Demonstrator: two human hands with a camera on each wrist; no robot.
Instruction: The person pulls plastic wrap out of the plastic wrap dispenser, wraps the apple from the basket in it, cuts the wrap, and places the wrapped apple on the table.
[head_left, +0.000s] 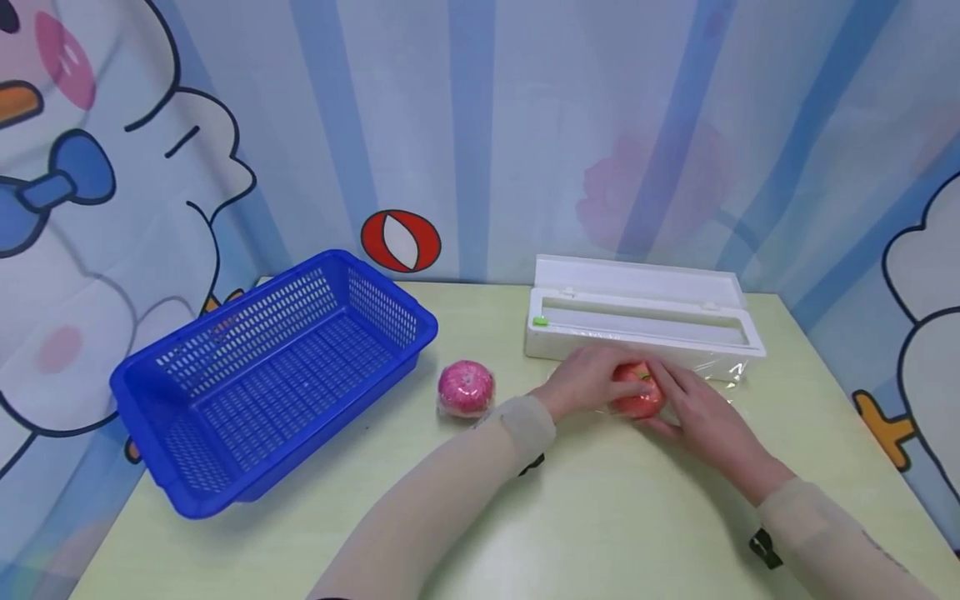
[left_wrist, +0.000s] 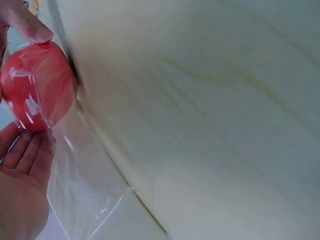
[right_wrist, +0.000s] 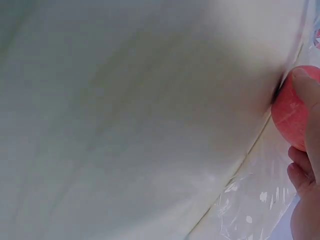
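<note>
A round red fruit (head_left: 639, 393) with a green spot on top sits between both hands, in front of the white box. My left hand (head_left: 588, 382) holds it from the left, fingers bent over its near and far sides. From the right, my right hand (head_left: 701, 417) holds the same fruit with thumb and fingers around its side. Clear plastic film (left_wrist: 95, 195) covers the fruit in the left wrist view and spreads on the table beside it. In the right wrist view, a thumb presses on the fruit (right_wrist: 290, 112), and wrinkled film (right_wrist: 255, 205) lies below it.
The long white film box (head_left: 645, 342) stands at the back with its lid (head_left: 637, 279) raised and a small green piece (head_left: 540, 321) on its left. A pink round item (head_left: 466, 388) wrapped in clear film lies left of my hands. Farther left is a blue basket (head_left: 273, 462).
</note>
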